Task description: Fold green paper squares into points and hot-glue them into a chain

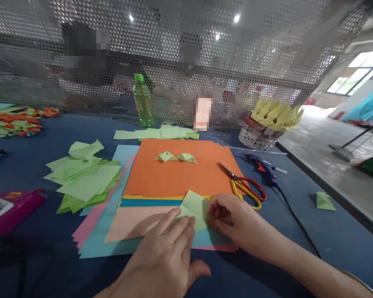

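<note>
A light green square of paper (195,209) lies over the front of a stack of coloured sheets. My left hand (169,252) rests flat on its left edge, fingers stretched out and thumb apart. At the right edge, my right hand (233,221) pinches the paper between bent fingers and thumb. Beyond the hands, the orange sheet (168,178) tops the stack, and two small folded green paper pieces (166,156) stand on it. Red-and-yellow-handled scissors (247,186) lie partly on its right side, blades toward the back left.
Loose green sheets (87,174) are piled at the left, near a magenta packet (15,209). A blue glue gun (264,167) trails its cord at the right. Behind stand a green bottle (143,101) and a basket (257,132) with yellow folded points, before a perforated metal screen (168,49).
</note>
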Demonstrator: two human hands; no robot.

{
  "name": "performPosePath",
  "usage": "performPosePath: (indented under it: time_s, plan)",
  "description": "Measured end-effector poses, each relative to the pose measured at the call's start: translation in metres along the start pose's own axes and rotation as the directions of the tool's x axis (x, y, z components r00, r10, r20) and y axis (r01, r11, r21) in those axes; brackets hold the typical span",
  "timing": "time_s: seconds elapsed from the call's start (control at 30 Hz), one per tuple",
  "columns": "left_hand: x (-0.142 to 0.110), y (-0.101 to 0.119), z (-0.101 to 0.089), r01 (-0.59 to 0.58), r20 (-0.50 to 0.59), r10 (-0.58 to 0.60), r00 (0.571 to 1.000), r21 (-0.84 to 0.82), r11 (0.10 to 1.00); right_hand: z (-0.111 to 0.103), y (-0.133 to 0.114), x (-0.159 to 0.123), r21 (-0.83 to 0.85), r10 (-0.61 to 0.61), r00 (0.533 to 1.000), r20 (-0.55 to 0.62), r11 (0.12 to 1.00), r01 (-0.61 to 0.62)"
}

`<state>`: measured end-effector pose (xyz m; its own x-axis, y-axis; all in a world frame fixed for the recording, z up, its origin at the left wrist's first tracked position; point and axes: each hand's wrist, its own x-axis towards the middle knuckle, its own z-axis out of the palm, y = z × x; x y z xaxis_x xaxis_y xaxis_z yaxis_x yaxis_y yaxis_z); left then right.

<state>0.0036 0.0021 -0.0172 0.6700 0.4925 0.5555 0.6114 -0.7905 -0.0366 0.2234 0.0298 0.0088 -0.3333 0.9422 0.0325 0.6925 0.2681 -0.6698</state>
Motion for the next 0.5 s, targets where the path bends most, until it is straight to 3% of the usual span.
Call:
performPosePath:
  time_s: [0.23, 0.4, 0.5]
  plan:
    - [0.000, 0.000, 0.000, -0.019, -0.005, 0.020, 1.000, 0.023, 1.000, -0.007, 0.008, 0.000, 0.061, -0.031, 0.997, 0.067, 0.998, 0.027]
    - [0.003, -0.001, -0.001, -0.011, -0.051, 0.009, 0.999, -0.040, 0.999, -0.013, 0.017, 0.006, 0.131, 0.018, 0.999, -0.046, 0.991, -0.012]
    - [0.007, -0.002, -0.001, 0.006, -0.079, -0.012, 0.997, -0.075, 0.997, -0.012, 0.013, 0.008, 0.141, 0.015, 0.999, -0.050, 0.990, -0.007]
